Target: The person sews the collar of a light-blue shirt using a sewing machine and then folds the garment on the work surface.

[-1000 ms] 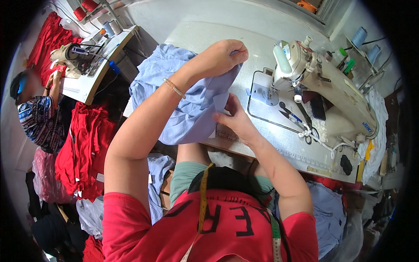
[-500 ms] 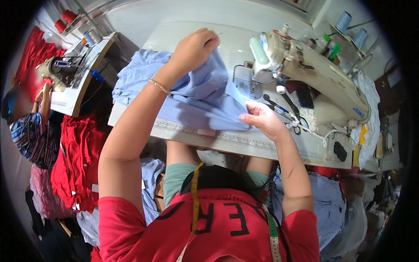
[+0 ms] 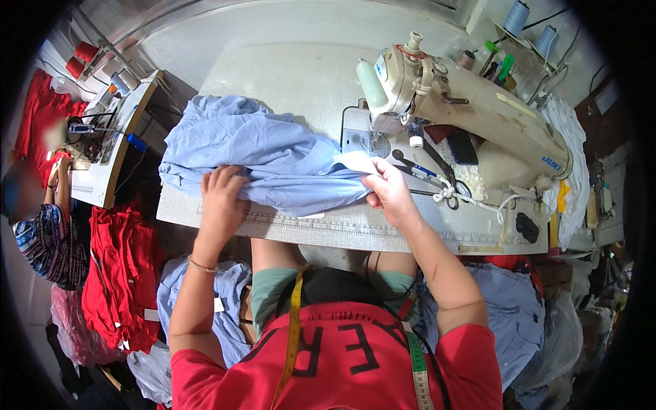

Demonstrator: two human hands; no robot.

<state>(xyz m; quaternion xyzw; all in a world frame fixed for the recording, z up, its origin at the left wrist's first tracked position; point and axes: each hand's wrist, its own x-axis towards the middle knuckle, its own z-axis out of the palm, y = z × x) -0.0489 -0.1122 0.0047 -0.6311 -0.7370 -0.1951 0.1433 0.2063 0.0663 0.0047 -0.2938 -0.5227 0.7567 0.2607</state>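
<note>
A light blue garment (image 3: 253,157) lies bunched on the grey sewing table (image 3: 294,82). My left hand (image 3: 222,201) presses down on its near edge, fingers gripping the cloth. My right hand (image 3: 389,191) pinches the garment's right end, holding it just in front of the needle area of the cream sewing machine (image 3: 471,116). A yellow tape measure (image 3: 292,328) hangs over my red shirt.
Scissors (image 3: 447,188) and small tools lie at the machine's base. Thread cones (image 3: 529,24) stand at the back right. More blue garments (image 3: 512,314) hang at my right and left. Red garments (image 3: 119,273) pile at the left, where another person (image 3: 41,225) sits at a second machine.
My left hand came down from the far side of the garment to its near edge. My right hand moved the cloth's end toward the needle. The garment now lies flatter.
</note>
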